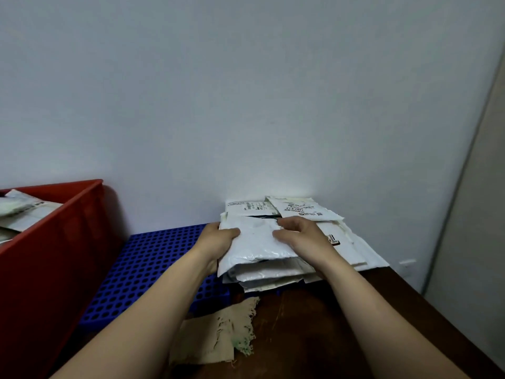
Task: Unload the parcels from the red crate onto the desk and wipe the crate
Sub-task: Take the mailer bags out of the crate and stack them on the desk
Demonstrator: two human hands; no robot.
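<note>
**A:** What could go wrong here?

**B:** The bundle of parcels [259, 242] is slick and loosely stacked. The lower ones poke out at the near edge and might slide onto the worktop [341, 324] or the cloth [216, 335] (it lies just below).

**A:** And the hands?

**B:** The left hand [218, 239] clamps the bundle's left edge, thumb on top. The right hand [300, 236] curls over its right side. More parcels lie in the red crate [54, 255], far left.
</note>
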